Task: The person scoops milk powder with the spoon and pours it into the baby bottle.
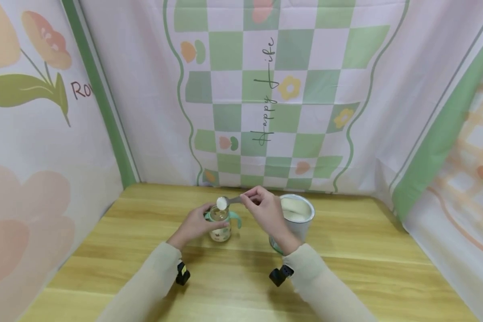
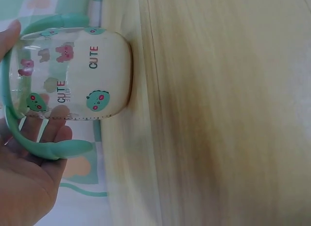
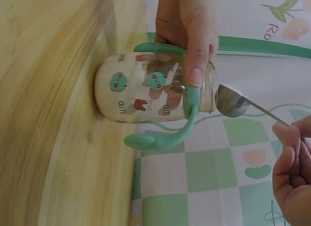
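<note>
A clear baby bottle (image 1: 220,233) with green handles and printed cartoon animals stands upright on the table, its mouth uncovered. Pale contents fill its lower part in the left wrist view. My left hand (image 1: 197,226) grips the bottle round its neck, thumb on the near side. Between thumb and fingers, my right hand (image 1: 265,212) pinches the handle of a metal measuring spoon (image 3: 232,102). White powder (image 1: 222,203) heaps in the spoon's bowl, which is held just above the bottle's mouth. Behind the right wrist stands an open can (image 1: 302,228) of pale powder.
The wooden table (image 1: 233,290) ends at a hanging checked cloth (image 1: 261,112) close behind the bottle and can. More printed cloth (image 1: 36,179) hangs along the left and right sides. A small black camera is strapped to each wrist.
</note>
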`<state>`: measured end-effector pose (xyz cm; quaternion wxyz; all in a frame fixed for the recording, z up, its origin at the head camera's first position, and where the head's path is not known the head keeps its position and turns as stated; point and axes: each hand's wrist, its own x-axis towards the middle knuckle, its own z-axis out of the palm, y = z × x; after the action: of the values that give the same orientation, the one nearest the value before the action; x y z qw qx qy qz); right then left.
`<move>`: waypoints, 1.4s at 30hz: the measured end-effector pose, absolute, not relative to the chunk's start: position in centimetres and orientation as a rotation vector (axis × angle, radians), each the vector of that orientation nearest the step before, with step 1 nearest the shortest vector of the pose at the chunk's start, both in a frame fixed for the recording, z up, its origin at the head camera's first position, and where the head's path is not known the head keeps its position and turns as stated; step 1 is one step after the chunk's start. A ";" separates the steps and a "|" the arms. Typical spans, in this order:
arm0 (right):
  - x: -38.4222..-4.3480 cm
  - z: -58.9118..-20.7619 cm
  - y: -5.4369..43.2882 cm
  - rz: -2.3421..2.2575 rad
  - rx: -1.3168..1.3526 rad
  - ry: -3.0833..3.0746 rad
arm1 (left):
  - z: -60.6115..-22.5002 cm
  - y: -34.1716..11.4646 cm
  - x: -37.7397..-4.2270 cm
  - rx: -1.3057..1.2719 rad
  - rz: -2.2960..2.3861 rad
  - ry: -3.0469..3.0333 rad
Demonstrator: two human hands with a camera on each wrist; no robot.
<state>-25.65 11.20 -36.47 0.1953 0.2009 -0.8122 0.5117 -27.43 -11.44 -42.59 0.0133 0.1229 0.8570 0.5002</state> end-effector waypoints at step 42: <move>-25.6 -39.5 11.2 0.405 1.227 -1.875 | -42.5 -11.6 -27.4 0.389 1.574 2.647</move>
<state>-25.63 11.23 -39.46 0.4190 0.4893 -0.7476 0.1616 -27.41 -11.62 -42.52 0.0187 0.1254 0.8526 0.5069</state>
